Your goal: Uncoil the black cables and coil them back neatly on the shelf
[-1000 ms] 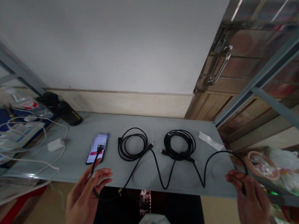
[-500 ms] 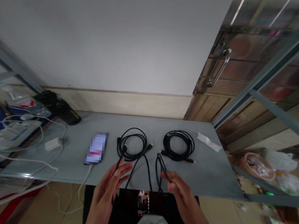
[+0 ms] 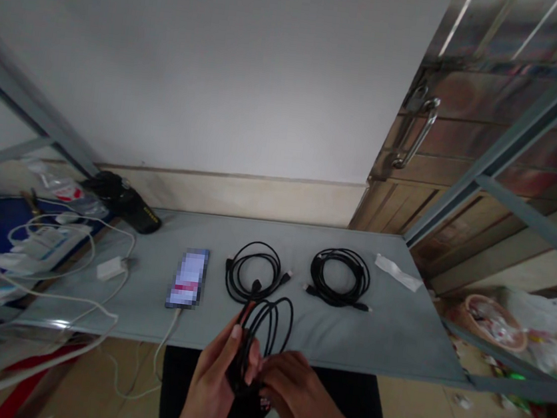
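At the near edge of the grey table (image 3: 395,336), both my hands are closed on a black cable (image 3: 270,322) gathered into loops. My left hand (image 3: 219,377) grips the bundle from the left, thumb across it. My right hand (image 3: 294,399) pinches the lower part of the loops from the right. Two coiled black cables lie flat farther back: one (image 3: 253,280) just beyond my hands, the other (image 3: 338,276) to its right. A phone (image 3: 188,278) with a lit screen lies left of them, a white lead running off its near end.
A white paper strip (image 3: 397,272) lies at the table's far right. A black bottle (image 3: 126,202) lies on its side at the far left. White chargers and cords (image 3: 52,257) crowd the left side. A metal door handle (image 3: 415,134) and frame stand at the right; a basket (image 3: 490,320) sits below.
The cable stretched wide between my hands has been gathered into loops. My right hand came in from the far right, and both hands now meet at the near edge.
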The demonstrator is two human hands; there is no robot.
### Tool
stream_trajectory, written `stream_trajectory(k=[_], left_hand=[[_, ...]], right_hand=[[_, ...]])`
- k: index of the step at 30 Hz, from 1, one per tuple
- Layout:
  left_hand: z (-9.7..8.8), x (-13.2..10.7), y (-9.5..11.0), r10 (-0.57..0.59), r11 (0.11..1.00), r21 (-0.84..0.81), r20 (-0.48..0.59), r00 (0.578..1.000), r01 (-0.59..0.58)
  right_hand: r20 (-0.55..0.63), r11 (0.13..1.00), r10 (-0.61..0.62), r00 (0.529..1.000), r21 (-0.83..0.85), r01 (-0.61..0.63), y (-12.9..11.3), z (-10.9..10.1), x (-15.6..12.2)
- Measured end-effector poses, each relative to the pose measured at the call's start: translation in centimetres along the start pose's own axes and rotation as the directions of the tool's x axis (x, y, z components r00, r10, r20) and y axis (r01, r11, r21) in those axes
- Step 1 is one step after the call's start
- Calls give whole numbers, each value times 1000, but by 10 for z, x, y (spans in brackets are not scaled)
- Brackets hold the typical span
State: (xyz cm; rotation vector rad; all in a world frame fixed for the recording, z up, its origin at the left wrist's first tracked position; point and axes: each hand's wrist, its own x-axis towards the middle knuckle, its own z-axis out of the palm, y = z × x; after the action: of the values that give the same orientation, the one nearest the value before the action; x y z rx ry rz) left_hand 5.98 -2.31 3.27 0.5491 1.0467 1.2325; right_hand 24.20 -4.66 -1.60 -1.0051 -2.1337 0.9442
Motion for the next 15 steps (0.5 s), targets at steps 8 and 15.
stream_trajectory(k=[8, 15], left_hand=[[13, 7, 2, 44, 984, -174, 5, 999, -42], [6, 69, 4, 260, 951, -141, -111, 959, -274]], right_hand=[[-134, 948, -186, 973, -285, 142, -2, 19, 12], [-151, 837, -271, 951, -525, 155, 29, 21, 60]])
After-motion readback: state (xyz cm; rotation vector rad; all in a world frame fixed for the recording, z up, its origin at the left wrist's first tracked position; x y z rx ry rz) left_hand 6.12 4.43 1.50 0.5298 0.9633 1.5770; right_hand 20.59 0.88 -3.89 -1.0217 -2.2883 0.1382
